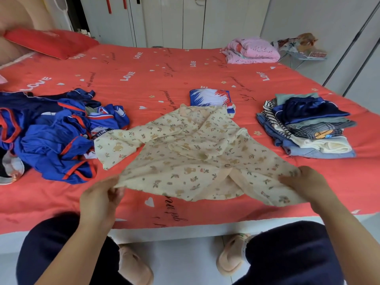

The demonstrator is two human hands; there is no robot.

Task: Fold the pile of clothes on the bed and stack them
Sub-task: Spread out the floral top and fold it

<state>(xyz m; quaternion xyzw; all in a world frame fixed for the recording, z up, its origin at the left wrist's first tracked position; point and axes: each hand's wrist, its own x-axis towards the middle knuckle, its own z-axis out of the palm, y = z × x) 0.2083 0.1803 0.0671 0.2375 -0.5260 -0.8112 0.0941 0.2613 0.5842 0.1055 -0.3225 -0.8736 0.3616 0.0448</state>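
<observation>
The bed (164, 79), covered by a red sheet printed with LOVE and hearts, carried a cream bear-print garment (185, 153) spread near its front edge. Left lay a heap of blue and red clothes (51, 134); right, a folded stack (308, 128). Behind the garment sat a folded blue-and-white piece (209, 97). A red pillow (49, 42) and pink bundle (253, 51) occupied the far corners.

The cream shirt (185, 153) is soft matt cloth, slightly fuzzy, printed with small bears and flowers. The bedspread (144, 79) is matt red cloth, lightly quilted, with white lettering. The blue clothes (53, 132) in the pile look smooth and a little shiny. On the folded stack (308, 128), the top dark blue piece has a satin sheen; the bottom one looks like denim. The wardrobe doors (174, 19) are smooth and pale.
</observation>
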